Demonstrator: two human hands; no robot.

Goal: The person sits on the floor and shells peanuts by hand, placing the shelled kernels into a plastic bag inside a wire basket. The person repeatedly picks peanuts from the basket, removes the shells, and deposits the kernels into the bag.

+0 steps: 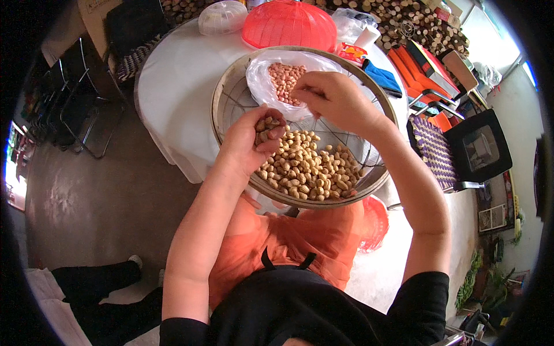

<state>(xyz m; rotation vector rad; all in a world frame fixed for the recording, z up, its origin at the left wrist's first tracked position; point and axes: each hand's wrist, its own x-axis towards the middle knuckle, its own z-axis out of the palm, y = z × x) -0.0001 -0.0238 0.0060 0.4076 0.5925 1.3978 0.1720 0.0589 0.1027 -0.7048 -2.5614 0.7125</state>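
Note:
A round sieve (215, 97) with a wooden rim rests at the table's near edge. Unshelled peanuts (311, 166) are heaped in its near half. Behind them, an open clear plastic bag (259, 82) holds shelled peanuts (285, 78) with pinkish skins. My left hand (255, 138) is cupped around several peanut shells or peanuts (266, 125) above the sieve's left side. Over the right side of the bag is my right hand (329, 99), its fingers curled down and partly hidden; whether it holds anything cannot be made out.
On the white-covered table (173, 78) stand a red mesh food cover (289, 26), a white mesh cover (223, 18), a paper roll (367, 36) and a blue cloth (381, 78). Chairs flank the table, one with a woven cushion (433, 147). Another person's dark-trousered legs (104, 281) show at lower left.

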